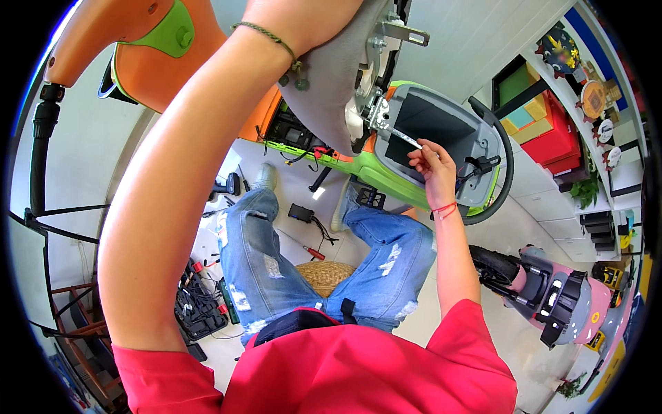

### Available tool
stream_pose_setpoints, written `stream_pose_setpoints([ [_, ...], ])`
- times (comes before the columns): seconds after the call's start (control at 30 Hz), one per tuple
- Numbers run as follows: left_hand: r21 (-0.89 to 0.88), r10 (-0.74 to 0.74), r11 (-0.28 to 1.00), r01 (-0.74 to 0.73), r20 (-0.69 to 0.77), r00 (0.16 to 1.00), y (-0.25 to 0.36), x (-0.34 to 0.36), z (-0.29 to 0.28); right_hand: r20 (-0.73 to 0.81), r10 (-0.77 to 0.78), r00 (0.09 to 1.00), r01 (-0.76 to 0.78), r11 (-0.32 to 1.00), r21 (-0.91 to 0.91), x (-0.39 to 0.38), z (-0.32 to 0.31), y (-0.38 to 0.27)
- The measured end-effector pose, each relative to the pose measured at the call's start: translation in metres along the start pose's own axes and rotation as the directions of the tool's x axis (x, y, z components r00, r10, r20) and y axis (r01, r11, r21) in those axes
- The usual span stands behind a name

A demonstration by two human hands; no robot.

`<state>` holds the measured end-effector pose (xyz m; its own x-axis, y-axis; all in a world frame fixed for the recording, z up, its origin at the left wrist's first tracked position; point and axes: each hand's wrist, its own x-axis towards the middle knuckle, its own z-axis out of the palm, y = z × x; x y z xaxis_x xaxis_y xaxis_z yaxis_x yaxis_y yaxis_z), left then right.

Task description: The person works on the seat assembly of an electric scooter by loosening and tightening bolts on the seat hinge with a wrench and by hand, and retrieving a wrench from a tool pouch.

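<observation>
Up at the top edge, my left hand (303,21) lies against the grey seat (321,90) of an orange and green scooter; its fingers are out of sight. The seat is tipped up, and a metal hinge bracket (376,114) with bolts shows on its underside. Between the closed fingers of my right hand (434,168) is a slim silver wrench (407,139), its far end reaching to the bracket. Just behind that hand, the scooter's grey storage bin (476,141) stands uncovered, with the green body panel (389,176) below it.
Between and beside my legs are a woven stool (324,277), a red-handled screwdriver (314,253), a black box with cables (301,212), a power drill (227,185) and a tool case (198,307). A pink scooter (572,297) stands at right, near shelves (598,138).
</observation>
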<state>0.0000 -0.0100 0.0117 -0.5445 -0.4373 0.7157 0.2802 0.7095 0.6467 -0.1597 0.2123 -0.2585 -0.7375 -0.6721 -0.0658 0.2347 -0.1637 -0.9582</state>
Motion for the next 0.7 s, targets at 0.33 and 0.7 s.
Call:
stream_pose_setpoints([
  [0.33,0.005,0.029,1.0,-0.029,-0.002,1.0,-0.001,0.001,0.0,0.055,0.177,0.983,-0.174,0.983,-0.053,-0.019,0.017,-0.008],
  [0.7,0.017,0.121,0.993,-0.121,-0.002,0.993,-0.008,-0.001,-0.001,0.014,0.346,0.938,-0.344,0.927,0.147,-0.046,0.076,0.021],
])
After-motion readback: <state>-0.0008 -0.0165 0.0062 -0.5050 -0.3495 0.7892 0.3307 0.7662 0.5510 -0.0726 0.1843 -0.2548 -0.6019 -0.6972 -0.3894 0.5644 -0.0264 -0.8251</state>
